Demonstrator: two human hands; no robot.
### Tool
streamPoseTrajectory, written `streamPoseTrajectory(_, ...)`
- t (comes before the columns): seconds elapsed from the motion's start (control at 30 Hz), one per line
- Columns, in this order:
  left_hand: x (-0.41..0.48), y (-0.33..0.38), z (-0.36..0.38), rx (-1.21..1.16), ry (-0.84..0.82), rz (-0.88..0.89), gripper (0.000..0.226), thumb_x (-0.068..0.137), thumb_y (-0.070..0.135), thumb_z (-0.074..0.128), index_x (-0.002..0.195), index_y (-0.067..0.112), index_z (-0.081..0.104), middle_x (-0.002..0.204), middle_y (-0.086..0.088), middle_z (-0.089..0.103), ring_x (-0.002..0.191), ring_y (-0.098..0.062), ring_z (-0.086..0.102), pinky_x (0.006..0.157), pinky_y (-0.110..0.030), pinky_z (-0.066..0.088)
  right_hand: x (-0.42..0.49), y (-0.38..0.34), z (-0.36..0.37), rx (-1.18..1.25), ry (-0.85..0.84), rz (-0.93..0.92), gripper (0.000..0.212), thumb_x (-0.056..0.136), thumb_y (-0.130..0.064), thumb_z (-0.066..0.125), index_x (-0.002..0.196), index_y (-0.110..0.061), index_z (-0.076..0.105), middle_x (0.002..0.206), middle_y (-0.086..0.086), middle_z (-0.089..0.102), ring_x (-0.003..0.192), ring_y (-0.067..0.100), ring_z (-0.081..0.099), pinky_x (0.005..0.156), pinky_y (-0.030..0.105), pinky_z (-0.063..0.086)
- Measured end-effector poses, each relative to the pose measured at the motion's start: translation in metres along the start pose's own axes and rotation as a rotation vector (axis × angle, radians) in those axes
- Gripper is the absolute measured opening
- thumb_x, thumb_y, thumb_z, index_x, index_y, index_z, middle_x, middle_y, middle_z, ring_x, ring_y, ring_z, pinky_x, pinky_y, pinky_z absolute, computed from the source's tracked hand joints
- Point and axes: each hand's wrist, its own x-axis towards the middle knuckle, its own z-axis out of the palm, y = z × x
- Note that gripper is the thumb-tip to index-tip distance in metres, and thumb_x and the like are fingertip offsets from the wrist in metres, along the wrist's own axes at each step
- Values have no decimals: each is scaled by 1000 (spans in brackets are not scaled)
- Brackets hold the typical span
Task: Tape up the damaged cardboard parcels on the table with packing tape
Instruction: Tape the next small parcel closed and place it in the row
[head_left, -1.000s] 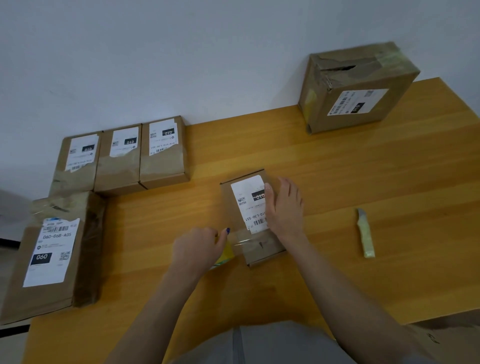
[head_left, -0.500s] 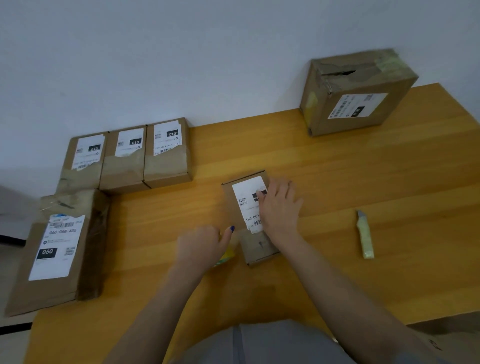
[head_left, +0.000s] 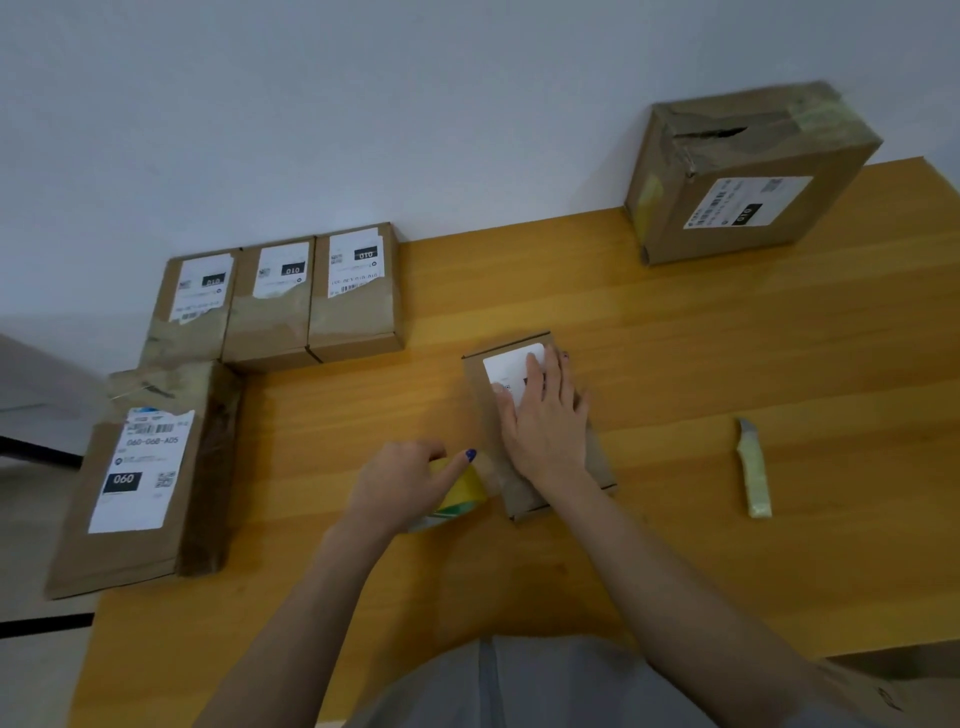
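While my right hand (head_left: 545, 421) lies flat, fingers straight, on the small brown cardboard parcel (head_left: 480, 400) mid-way across the orange wooden surface (head_left: 675, 338) and my left hand (head_left: 400, 483) grips the yellow roll of packing tape (head_left: 462, 493) just beside it, I judge the strip should be drawn taut and smoothed outward.

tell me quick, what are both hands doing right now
Left hand: grips the tape roll.
Right hand: open, pressed flat on the small parcel.
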Motion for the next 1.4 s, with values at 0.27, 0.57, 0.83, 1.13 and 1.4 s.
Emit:
streamPoseTrajectory(0.27,-5,2,-5,111,30,-1,46,93,59,37,102,23,64,60,8,47,62,-14,53,43,-23,30,-2,2,-5,114,27,11,83,90,-62,1,147,-11,35,159,5,21,148,21,13,114,51,18)
streamPoseTrajectory(0.57,-13,16,-15,275,59,18,43,96,56,34,101,25,63,58,9,43,53,-9,45,42,-20,28,0,2,-1,122,44,-8,95,88,-65,-14,142,-10,41,156,9,29,146,25,21,112,52,23)
streamPoseTrajectory(0.83,-9,18,-6,290,41,-40,44,95,57,35,106,24,61,61,7,40,64,-16,50,47,-23,34,-6,-1,-5,3,-53,-80,88,86,-72,4,146,-16,35,158,11,21,147,30,13,109,61,18)
streamPoseTrajectory(1.13,-1,27,3,334,25,-45,48,96,56,33,104,20,65,60,6,39,63,-15,49,46,-24,32,-5,-24,-6,-296,-126,-53,47,100,-30,29,138,-11,49,149,25,34,140,43,29,96,76,26)
streamPoseTrajectory(1.4,-13,21,4,291,47,-67,48,96,55,33,94,18,63,60,6,46,55,-11,50,44,-20,38,-17,-23,4,-235,-137,-18,70,93,-56,28,144,-11,43,154,18,29,142,36,29,101,73,23)
